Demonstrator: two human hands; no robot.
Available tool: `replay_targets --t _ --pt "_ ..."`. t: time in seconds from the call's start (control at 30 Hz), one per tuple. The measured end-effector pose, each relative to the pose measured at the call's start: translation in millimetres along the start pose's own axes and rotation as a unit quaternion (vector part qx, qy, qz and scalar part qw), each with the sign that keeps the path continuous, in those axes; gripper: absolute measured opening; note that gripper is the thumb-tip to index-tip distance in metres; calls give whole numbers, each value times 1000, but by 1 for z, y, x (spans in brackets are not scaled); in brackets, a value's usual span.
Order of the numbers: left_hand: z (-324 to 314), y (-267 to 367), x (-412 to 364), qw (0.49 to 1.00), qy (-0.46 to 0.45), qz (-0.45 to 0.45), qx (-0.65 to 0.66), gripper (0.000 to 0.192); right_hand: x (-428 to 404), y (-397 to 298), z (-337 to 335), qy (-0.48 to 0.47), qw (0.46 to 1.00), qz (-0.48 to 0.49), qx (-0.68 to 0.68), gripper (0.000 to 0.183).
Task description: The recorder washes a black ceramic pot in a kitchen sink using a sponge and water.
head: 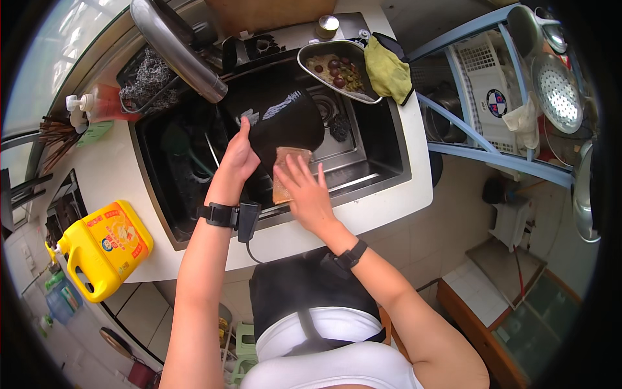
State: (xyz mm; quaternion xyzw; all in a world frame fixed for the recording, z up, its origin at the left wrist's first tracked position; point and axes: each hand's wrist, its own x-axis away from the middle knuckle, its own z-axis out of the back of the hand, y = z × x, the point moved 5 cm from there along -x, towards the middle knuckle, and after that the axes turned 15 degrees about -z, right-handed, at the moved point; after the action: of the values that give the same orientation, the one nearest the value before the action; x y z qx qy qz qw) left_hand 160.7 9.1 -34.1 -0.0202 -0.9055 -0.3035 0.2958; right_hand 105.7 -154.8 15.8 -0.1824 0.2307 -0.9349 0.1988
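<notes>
My left hand (238, 150) grips the near left edge of a black, round-cornered item (286, 121), thumb on top. This item tilts over the divider of the double sink (384, 177) and shows pale glare streaks; whether it is a board or cookware is hard to tell. My right hand (308, 194) lies with fingers spread on an orange-brown mesh scrubbing pad (284, 187), holding it against the near end of the black item. Above them the metal faucet (182, 53) reaches over the sink. A dark scouring ball (339, 127) rests in the right basin.
A strainer basket (340, 73) with food scraps sits at the far right corner, beside a yellow-green cloth glove (387, 68). On the left counter stand a yellow detergent jug (104, 248) and a pump bottle (104, 102). A blue rack (481, 136) flanks the right side.
</notes>
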Motion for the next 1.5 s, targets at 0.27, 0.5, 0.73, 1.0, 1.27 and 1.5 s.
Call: replay_targets --t 0.27,0.5,0.73,1.0,1.27,1.5 --pt "3 6 -10 1000 24 -3 -3 52 -14 -2 1 41 998 42 -25 69" --pt "-5 2 -7 999 38 -13 -6 52 -37 -4 20 86 996 23 -25 66" --pt "12 5 -16 999 30 0 -34 48 1 3 -7 -14 999 41 13 74" --pt "1 15 -18 990 97 -24 -96 52 -40 -32 18 65 996 57 -35 66" --pt "13 17 -9 999 46 -12 7 50 0 19 9 -104 965 -76 -226 61" --pt "27 -29 10 904 163 -85 -387 47 -13 73 62 55 900 -170 -398 54"
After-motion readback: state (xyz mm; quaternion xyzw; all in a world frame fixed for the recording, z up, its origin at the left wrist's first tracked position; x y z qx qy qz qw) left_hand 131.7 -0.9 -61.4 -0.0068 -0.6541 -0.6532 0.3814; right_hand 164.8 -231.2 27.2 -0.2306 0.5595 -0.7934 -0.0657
